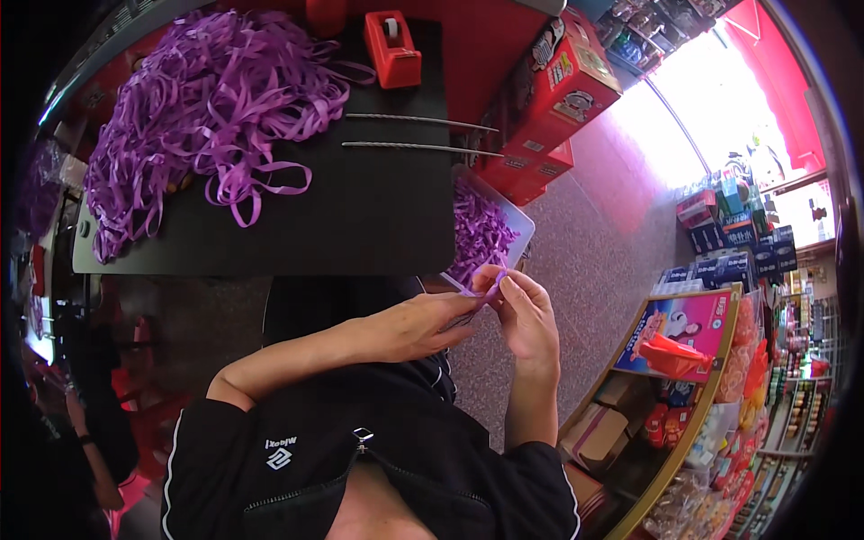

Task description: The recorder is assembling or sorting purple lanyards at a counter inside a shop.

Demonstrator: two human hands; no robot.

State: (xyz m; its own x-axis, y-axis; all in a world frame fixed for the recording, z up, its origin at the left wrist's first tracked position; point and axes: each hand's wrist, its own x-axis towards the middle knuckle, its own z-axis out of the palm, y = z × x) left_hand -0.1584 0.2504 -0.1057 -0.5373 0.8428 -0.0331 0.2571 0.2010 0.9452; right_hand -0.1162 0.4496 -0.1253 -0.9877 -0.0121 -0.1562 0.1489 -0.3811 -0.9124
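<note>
Both my hands meet just past the table's near right corner, over the side of a light plastic bin [524, 236]. My left hand [430, 328] pinches a thin purple ribbon [492, 286] from the left, its fingers closed. Thumb and fingertips of my right hand [529, 317] grip the same ribbon from the right. The ribbon looks looped or folded between the fingertips; its exact shape is too small to tell. Short purple ribbon pieces [480, 225] fill the bin behind my hands. A large tangled heap of purple ribbon loops [211, 108] covers the left of the black table [360, 225].
Two twisted metal rods [414, 145] jut past the table's right edge. A red tape dispenser [393, 54] stands at the far edge. Red cartons [562, 85] are stacked beyond the bin. On the right is a gold-edged display case [661, 450] with packaged goods. Another person's arm [94, 450] shows lower left.
</note>
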